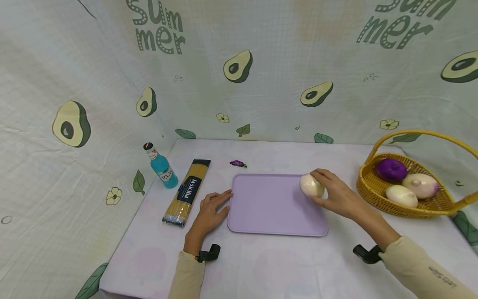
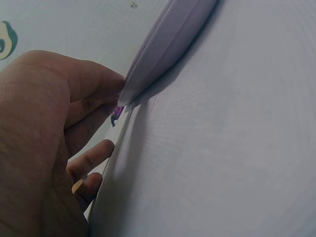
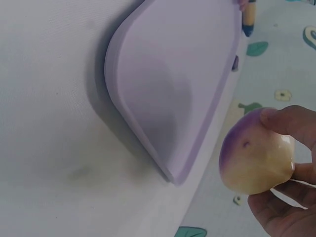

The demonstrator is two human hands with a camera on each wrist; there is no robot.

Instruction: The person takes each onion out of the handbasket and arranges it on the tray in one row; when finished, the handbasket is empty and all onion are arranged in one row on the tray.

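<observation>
My right hand (image 1: 335,194) grips a round onion (image 1: 311,185) above the right part of a lilac tray (image 1: 276,204). In the right wrist view the onion (image 3: 254,153) is cream with a purple side and a small dark spot, thumb and fingers around it. My left hand (image 1: 211,214) lies beside the tray's left edge, its fingers extended and the fingertips at the rim. The left wrist view has these fingers (image 2: 96,79) against the tray's side (image 2: 163,49).
On the right stands a yellow wicker basket (image 1: 367,197) with a tall handle, holding a purple onion (image 1: 391,170) and two pale ones. To the left are a pasta pack (image 1: 189,189) and a blue bottle (image 1: 163,168). A purple-wrapped candy (image 1: 238,163) lies behind the tray.
</observation>
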